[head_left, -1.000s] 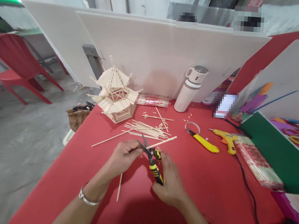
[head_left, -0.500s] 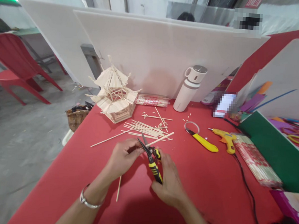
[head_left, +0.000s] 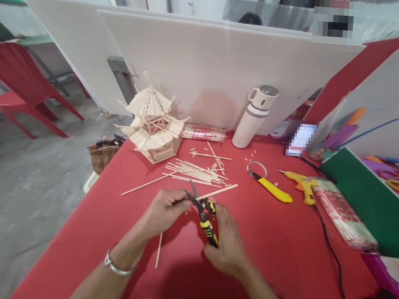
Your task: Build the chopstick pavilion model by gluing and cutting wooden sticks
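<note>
Two grips loaded: I'm pinching a thin stick (head_left: 221, 191) in my left grip (head_left: 164, 213), clamped on it, and holding yellow-black shears (head_left: 206, 224) in my right grip (head_left: 227, 242). The blades (head_left: 192, 198) are standing apart; the stick is crossing them above the red desk (head_left: 265, 231). Loose sticks (head_left: 198, 173) are lying just beyond.

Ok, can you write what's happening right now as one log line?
left grip: stick | right grip: shears | blades: open, stick between | loose sticks: on red table, beyond grips | stick model: upright, far left
</note>
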`<state>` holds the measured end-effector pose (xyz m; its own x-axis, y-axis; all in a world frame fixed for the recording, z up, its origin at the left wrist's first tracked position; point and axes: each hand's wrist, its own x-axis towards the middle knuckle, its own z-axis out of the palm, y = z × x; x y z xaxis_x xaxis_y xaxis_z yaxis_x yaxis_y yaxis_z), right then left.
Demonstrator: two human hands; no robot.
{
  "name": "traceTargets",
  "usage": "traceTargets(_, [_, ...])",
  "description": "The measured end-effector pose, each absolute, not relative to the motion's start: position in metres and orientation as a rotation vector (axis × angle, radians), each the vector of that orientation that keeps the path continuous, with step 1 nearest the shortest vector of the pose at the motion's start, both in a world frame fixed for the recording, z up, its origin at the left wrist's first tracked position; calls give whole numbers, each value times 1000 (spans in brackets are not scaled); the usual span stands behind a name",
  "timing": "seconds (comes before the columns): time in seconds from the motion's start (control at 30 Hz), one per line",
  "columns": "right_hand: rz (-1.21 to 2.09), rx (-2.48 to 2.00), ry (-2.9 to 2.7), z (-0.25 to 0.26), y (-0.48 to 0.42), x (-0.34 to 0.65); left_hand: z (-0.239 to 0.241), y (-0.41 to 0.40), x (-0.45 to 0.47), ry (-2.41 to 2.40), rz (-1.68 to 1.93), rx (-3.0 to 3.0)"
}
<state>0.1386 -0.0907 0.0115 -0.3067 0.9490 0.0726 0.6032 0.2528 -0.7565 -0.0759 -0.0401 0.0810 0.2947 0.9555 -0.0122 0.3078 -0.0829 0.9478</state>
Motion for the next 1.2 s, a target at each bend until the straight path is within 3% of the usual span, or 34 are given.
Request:
traceTargets(0.3, [906, -1455, -2006, 14, -87, 139, 73, -41, -71, 1350, 872, 1604])
traceTargets(0.93, [805, -1284, -2220, 15, -68, 163, 68, -35, -76, 938, 657, 1034])
traceTargets(1.2, [845, -1306, -2231, 18, -66, 161, 65, -37, -77, 1041, 722, 1197])
